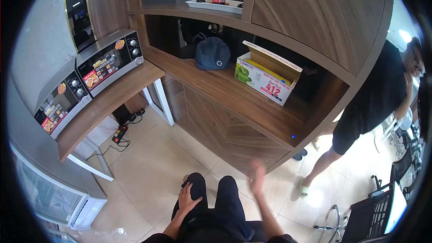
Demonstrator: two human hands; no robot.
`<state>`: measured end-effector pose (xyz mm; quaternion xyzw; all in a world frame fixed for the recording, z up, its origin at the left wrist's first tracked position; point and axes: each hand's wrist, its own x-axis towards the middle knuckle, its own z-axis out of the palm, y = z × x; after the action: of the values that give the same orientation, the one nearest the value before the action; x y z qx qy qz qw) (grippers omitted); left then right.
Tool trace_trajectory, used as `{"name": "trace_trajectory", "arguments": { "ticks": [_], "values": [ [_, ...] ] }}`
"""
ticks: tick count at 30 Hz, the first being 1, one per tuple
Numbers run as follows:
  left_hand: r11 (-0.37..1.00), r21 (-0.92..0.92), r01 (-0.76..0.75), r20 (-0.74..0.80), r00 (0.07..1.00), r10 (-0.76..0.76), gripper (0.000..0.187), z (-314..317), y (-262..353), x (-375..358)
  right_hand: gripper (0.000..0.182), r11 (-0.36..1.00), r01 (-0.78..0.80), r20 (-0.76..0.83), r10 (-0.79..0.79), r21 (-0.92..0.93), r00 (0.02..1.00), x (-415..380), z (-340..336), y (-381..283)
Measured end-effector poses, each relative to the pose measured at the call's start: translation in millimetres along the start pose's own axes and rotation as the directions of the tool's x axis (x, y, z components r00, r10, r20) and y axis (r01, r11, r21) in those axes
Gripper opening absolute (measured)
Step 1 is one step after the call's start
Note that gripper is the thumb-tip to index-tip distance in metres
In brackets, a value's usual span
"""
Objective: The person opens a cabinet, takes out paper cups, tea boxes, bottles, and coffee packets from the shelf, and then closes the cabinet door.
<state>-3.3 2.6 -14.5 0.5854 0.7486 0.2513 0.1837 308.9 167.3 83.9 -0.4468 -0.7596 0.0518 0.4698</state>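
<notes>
My left hand (187, 198) rests on my left knee in dark trousers, its fingers spread and nothing held. To the right of my knees, my right hand (257, 177) is raised over the floor near the cabinet's lower edge; it is smeared by motion, and its fingers cannot be made out clearly. Ahead, on the wooden cabinet shelf (198, 75), an open white and green carton (264, 80) marked 412 stands with something yellow inside. A dark blue bag (213, 54) sits left of the carton. Neither hand touches them.
Two microwaves (110, 63) stand on a wooden table (108, 103) at the left, with a power strip (119, 134) and cables on the floor. A white tray (202, 3) with bottles is on the upper shelf. A person in dark clothes (373, 94) stands at the right, near office chairs.
</notes>
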Motion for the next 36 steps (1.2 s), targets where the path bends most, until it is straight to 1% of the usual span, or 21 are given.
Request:
{"name": "trace_trajectory", "arguments": {
  "ticks": [1, 2, 3, 4, 6, 7, 8, 9, 11, 13, 14, 15, 17, 18, 20, 23, 24, 27, 30, 33, 36],
  "values": [
    [1.000, -0.009, -0.012, -0.002, 1.000, 0.011, 0.095, 1.8, 1.0, 0.1, 0.041, 0.968, -0.219, 0.139, 0.201, 0.123, 0.970, -37.1, 11.7, -38.0],
    [1.000, -0.014, -0.024, -0.004, 1.000, 0.024, 0.095, 2.1, 0.0, 0.0, 0.047, 0.950, -0.276, 0.361, 0.208, 0.147, 0.909, -90.7, 34.1, -46.3],
    [0.999, -0.019, -0.037, -0.008, 0.999, 0.037, 0.095, 1.2, -0.3, 0.5, 0.040, 0.975, -0.185, 0.493, 0.102, 0.123, 0.864, -134.5, 45.2, -60.1],
    [0.999, -0.007, -0.034, 0.002, 0.999, 0.034, 0.095, 0.1, 0.8, 0.6, 0.025, 1.000, 0.006, 0.508, -0.008, 0.006, 0.861, -128.4, 30.2, -82.1],
    [0.999, 0.019, -0.026, 0.019, 1.000, 0.025, 0.094, -2.7, 3.3, -0.1, 0.017, 0.985, -0.168, 0.515, 0.128, 0.031, 0.848, -136.9, 53.0, -69.3],
    [1.000, -0.002, -0.018, 0.012, 1.000, 0.018, 0.094, -4.6, 5.2, -2.2, 0.013, 0.963, -0.267, 0.524, 0.208, 0.039, 0.826, -142.9, 55.9, -72.8],
    [1.000, -0.021, -0.012, 0.017, 1.000, 0.012, 0.094, -5.4, 6.4, -2.0, 0.010, 0.982, -0.188, 0.438, 0.175, -0.015, 0.882, -147.2, 58.2, -70.8],
    [0.999, -0.040, -0.010, 0.019, 1.000, 0.011, 0.094, -6.1, 6.5, -1.6, 0.010, 0.984, -0.176, 0.498, 0.152, 0.002, 0.854, -141.3, 53.0, -69.4],
    [0.999, -0.031, -0.009, 0.021, 1.000, 0.009, 0.094, -6.8, 6.3, -2.4, 0.011, 0.980, -0.197, 0.537, 0.150, 0.031, 0.830, -137.8, 49.5, -66.8],
    [0.999, -0.035, -0.027, 0.006, 1.000, 0.027, 0.093, -4.9, 4.7, -5.3, 0.018, 0.999, -0.032, 0.515, 0.022, 0.010, 0.857, -139.7, 50.8, -62.7],
    [0.998, -0.046, -0.041, -0.006, 0.999, 0.041, 0.092, -2.0, 1.9, -4.1, 0.025, 1.000, -0.004, 0.537, 0.015, -0.022, 0.843, -141.4, 48.0, -64.6],
    [0.997, -0.058, -0.052, -0.017, 0.999, 0.051, 0.091, 0.4, -0.3, -7.4, 0.034, 0.991, 0.077, 0.559, -0.004, -0.107, 0.829, -138.6, 42.8, -72.0],
    [0.999, -0.026, -0.043, -0.005, 0.999, 0.043, 0.089, 2.2, 0.0, -9.1, 0.039, 0.983, 0.119, 0.518, -0.030, -0.139, 0.855, -123.3, 29.6, -93.4],
    [0.999, -0.008, -0.045, -0.011, 0.999, 0.045, 0.088, 1.9, 0.8, -7.0, 0.037, 0.985, 0.127, 0.555, -0.042, -0.116, 0.831, -129.0, 30.1, -94.3],
    [0.997, -0.040, -0.061, -0.012, 0.998, 0.060, 0.088, -1.5, 2.5, -7.0, 0.032, 0.987, 0.149, 0.620, -0.079, -0.063, 0.781, -134.0, 37.9, -89.4],
    [0.995, -0.066, -0.071, -0.014, 0.997, 0.071, 0.088, -1.7, -0.7, -6.4, 0.026, 0.999, -0.032, 0.655, 0.013, 0.018, 0.756, -144.3, 53.6, -71.8],
    [0.995, -0.073, -0.074, -0.014, 0.997, 0.073, 0.088, -0.7, -1.8, -5.6, 0.023, 0.992, -0.114, 0.621, 0.054, 0.057, 0.782, -142.4, 54.2, -70.8],
    [0.995, -0.041, -0.090, -0.038, 0.995, 0.088, 0.087, 1.9, -3.8, -5.5, 0.020, 0.983, -0.182, 0.638, 0.130, 0.016, 0.759, -140.0, 55.4, -69.6],
    [0.996, -0.048, -0.074, -0.027, 0.997, 0.073, 0.085, 1.2, -1.5, -7.3, 0.016, 0.991, -0.136, 0.616, 0.097, 0.016, 0.781, -141.8, 53.2, -71.1],
    [0.998, -0.037, -0.056, -0.003, 0.998, 0.056, 0.084, -3.6, 3.7, -7.8, 0.014, 0.981, -0.188, 0.630, 0.114, 0.053, 0.768, -140.9, 46.8, -74.0],
    [0.994, -0.067, -0.081, -0.022, 0.997, 0.080, 0.085, 5.3, -9.4, -5.9, 0.013, 0.978, -0.200, 0.620, 0.121, 0.059, 0.775, -136.3, 43.7, -72.9]
  ]
}}
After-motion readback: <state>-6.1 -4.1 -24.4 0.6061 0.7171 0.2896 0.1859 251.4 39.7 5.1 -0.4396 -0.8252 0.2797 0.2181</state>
